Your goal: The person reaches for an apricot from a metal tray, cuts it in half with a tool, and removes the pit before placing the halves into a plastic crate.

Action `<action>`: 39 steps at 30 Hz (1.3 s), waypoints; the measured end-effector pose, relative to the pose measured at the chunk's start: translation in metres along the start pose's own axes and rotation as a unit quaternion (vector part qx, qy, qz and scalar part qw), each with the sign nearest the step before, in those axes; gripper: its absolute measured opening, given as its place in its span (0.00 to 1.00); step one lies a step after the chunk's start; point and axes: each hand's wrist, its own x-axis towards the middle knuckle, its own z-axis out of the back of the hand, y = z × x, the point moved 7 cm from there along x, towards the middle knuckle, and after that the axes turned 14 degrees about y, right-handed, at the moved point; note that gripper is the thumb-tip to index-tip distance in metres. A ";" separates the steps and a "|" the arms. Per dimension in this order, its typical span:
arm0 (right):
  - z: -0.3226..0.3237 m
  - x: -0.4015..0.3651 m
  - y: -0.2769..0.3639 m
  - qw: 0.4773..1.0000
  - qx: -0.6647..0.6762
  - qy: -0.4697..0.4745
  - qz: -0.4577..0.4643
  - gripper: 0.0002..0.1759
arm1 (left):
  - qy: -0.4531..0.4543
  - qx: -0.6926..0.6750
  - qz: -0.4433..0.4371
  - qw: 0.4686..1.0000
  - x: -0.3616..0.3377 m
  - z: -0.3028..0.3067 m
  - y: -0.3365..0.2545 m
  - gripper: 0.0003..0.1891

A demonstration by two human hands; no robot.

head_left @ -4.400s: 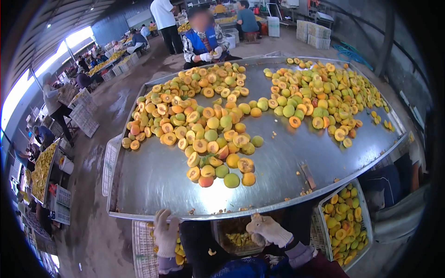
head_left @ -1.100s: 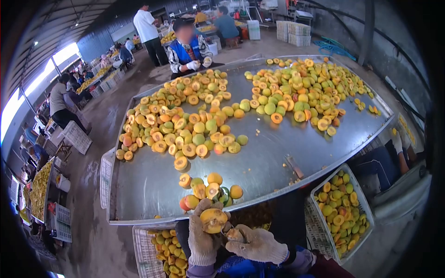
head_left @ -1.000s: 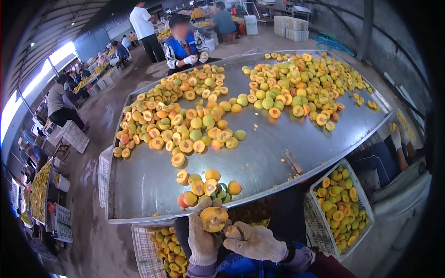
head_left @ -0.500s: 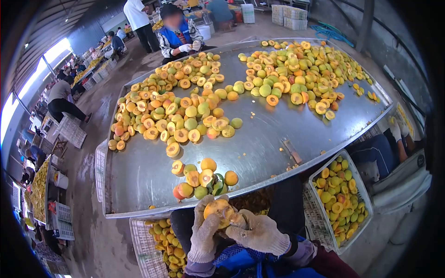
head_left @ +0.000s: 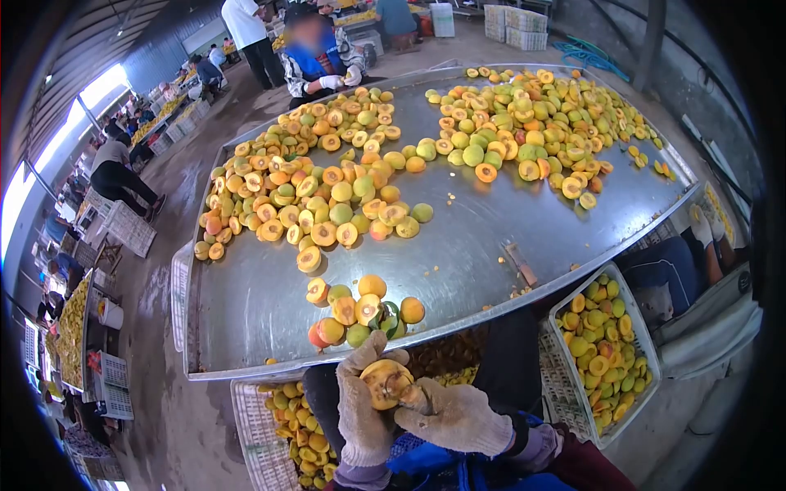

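Above my lap, my left hand, in a pale knitted glove, is closed round an apricot. Its cut face, with brown flesh in the middle, is turned up. My right hand, gloved too, has its fingers pinched together against the apricot's right side. A small dark thing shows between those fingertips, too hidden to name. Just beyond my hands, a small group of apricots, some whole and some halved, lies at the metal table's near edge. A green leaf is among them.
Two large heaps of apricots cover the far part of the table. A wooden-handled tool lies to the right. Crates of apricots stand below the table, at both sides of my legs. A person works across the table.
The apricot in my left hand has turned so its cut face points more upward. My left hand has opened slightly round it. The view has shifted a little.
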 end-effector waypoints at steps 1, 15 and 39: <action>0.000 -0.001 0.002 1.000 0.003 -0.011 0.018 0.27 | 0.000 0.000 0.001 1.000 0.000 -0.002 0.000 0.36; -0.019 -0.006 -0.003 0.925 0.314 0.209 0.045 0.17 | 0.051 0.271 -0.060 0.959 -0.002 -0.019 -0.020 0.25; -0.053 -0.005 -0.015 0.718 0.571 0.361 0.166 0.14 | 0.216 0.360 -0.105 0.902 0.015 -0.037 -0.027 0.28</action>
